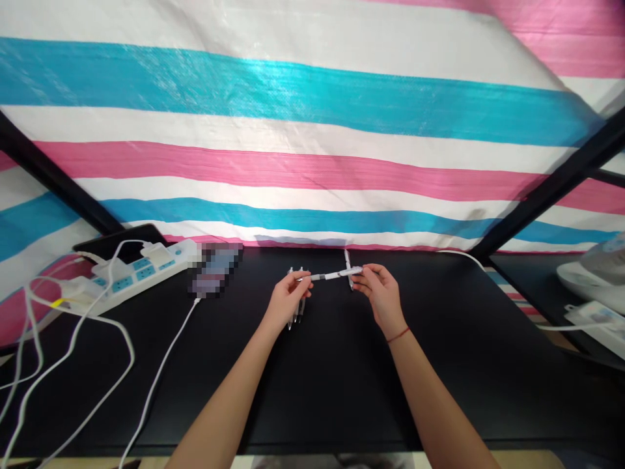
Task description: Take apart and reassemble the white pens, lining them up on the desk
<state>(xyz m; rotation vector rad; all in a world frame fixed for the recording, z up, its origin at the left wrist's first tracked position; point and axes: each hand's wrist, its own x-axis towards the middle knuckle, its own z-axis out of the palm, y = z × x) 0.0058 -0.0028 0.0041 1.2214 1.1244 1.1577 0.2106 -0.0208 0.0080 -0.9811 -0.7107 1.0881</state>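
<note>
Holding the pen (336, 274) over the far middle of the counter (322, 391), left hand (287, 298) pinching its left end and right hand (381, 293) its right, probably calls for a light, even grip that keeps both ends in line above the nearby pens (295, 314).

Left grip (287, 297), right grip (383, 294), both pinched

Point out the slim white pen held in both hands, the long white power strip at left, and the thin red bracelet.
Slim white pen (334, 275): head view, middle of its length.
Long white power strip (144, 273): head view, blue socket near its middle.
Thin red bracelet (399, 335): head view, middle of its visible band.
</note>
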